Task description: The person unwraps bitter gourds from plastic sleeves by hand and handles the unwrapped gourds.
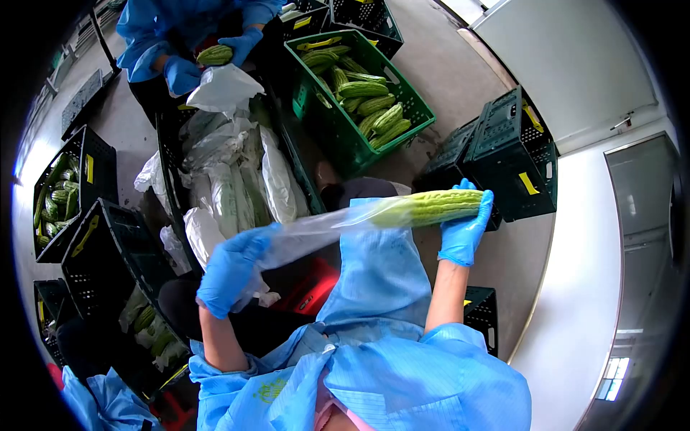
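Observation:
A light green bitter melon (431, 208) lies across in front of my blue apron, with my right hand (464, 228) in a blue glove closed around its right end. Its left part is inside a clear plastic sleeve bag (316, 233), which stretches out to the left. My left hand (237, 269), also gloved, grips the gathered far end of that bag. Beyond it, a dark crate (291, 154) holds several bagged melons (241, 190) and loose white bags. Unbagged bitter melons (363, 90) fill part of a green crate (345, 147) farther ahead.
Across from me, a co-worker's gloved hands (244, 44) hold a bitter melon (215, 55) above the crate of bags. Stacked dark crates (503, 154) stand at the right by a white wall. More crates (100, 169) with melons are on the left. Another person's sleeve (108, 402) shows lower left.

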Action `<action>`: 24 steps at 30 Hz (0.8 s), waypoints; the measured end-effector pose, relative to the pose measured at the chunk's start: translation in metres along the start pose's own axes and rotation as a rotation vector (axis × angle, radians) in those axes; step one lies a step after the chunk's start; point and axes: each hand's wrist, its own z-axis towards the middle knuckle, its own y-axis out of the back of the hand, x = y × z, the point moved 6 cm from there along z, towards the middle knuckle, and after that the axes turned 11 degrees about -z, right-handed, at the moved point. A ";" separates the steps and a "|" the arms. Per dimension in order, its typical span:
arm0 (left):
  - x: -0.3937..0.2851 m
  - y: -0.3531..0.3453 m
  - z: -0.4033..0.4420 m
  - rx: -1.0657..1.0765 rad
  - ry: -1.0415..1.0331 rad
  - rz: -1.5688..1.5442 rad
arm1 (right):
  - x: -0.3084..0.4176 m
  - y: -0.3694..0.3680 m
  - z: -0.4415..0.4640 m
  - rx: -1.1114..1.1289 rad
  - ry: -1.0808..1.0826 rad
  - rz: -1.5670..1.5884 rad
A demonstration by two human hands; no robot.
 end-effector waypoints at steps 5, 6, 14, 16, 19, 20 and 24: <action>0.032 0.079 0.011 -0.408 0.048 -0.087 | 0.020 0.026 0.012 -0.114 0.203 0.013; 0.032 0.084 0.011 -0.474 0.041 -0.107 | 0.017 0.031 0.015 -0.104 0.203 -0.004; 0.004 0.024 0.023 -0.464 -0.283 0.790 | -0.005 0.003 -0.002 -0.068 0.080 -0.057; -0.011 0.011 0.021 -0.517 -0.479 0.789 | -0.011 -0.013 -0.010 -0.027 0.093 -0.119; -0.021 -0.023 0.019 -0.275 -0.591 0.515 | -0.026 -0.051 -0.038 0.097 0.045 -0.216; -0.020 -0.036 0.020 -0.133 -0.523 0.349 | -0.036 -0.059 -0.045 0.154 -0.019 -0.224; 0.021 -0.088 0.025 0.226 -0.238 -0.037 | -0.074 -0.086 -0.066 0.281 -0.195 -0.243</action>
